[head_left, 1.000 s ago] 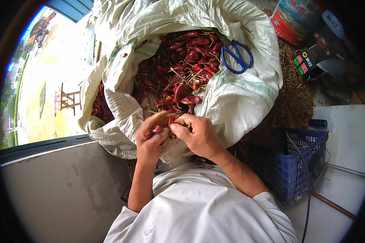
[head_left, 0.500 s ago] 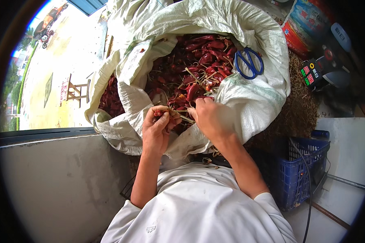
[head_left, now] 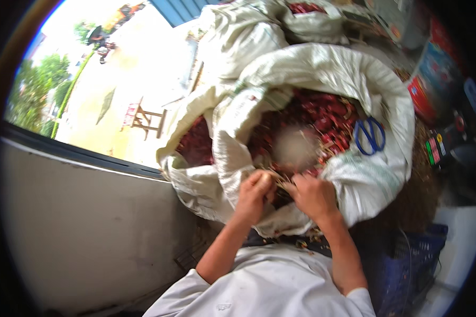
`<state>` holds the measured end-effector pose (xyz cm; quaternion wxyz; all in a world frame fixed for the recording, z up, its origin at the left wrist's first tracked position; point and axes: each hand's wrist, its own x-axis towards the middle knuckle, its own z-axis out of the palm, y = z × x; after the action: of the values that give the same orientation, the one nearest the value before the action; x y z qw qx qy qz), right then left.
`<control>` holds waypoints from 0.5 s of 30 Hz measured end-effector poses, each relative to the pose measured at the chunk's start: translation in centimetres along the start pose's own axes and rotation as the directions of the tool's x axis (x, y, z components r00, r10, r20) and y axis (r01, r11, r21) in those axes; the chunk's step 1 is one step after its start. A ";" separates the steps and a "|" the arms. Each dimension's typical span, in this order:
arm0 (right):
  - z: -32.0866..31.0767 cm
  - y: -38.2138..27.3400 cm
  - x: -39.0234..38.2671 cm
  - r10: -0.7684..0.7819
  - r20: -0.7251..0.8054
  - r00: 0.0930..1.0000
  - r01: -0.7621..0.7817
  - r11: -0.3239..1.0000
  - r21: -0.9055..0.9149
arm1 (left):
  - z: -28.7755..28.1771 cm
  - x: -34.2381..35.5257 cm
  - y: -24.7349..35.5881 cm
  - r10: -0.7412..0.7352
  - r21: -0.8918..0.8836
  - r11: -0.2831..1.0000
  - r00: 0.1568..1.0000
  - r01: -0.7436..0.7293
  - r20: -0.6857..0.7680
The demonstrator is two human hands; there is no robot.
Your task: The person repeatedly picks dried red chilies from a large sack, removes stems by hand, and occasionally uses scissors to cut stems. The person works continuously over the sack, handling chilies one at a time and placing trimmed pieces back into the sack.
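Observation:
Dried red chilies fill a white woven sack with a rolled-back mouth. Over its near side, my left hand is closed, palm side turned inward. Pale chili stems show at its fingertips and run toward my right hand. My right hand pinches at these stems, its knuckles up and its fingers folded. Blur and the fingers hide whether a chili is inside my left fist. Blue-handled scissors rest on the sack's right inner edge, with their blades out of sight.
Left of the sack, another opening shows more chilies. Further sacks stand behind. A low wall runs along the left, with a wooden stool outside. To the right are a blue crate and a colourful bag.
The view has swung, so sack and hands sit farther right and lower in the picture. The red chili that showed in my left hand is no longer visible; both hands remain close together.

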<state>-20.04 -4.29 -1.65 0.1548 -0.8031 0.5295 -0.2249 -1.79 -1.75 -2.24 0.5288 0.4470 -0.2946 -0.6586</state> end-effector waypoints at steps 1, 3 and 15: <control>-0.3 -0.3 0.0 -0.017 0.017 1.000 0.016 0.996 0.088 | 0.2 -0.2 0.2 -0.003 -0.006 1.000 1.000 0.002 -0.002; -0.2 -0.6 -0.4 -0.040 0.020 0.999 0.034 0.973 0.230 | 0.0 -0.5 0.4 -0.085 0.075 0.994 0.996 0.085 -0.015; -3.4 -3.1 -2.9 0.117 -0.072 0.991 -0.066 0.862 0.502 | 2.4 -0.9 0.8 -0.096 0.344 0.939 0.982 0.034 0.164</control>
<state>-20.35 -0.42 2.15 0.3406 -0.6977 0.4980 -0.3862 -3.57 -1.32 -0.30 0.3934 0.4803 -0.4347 -0.6523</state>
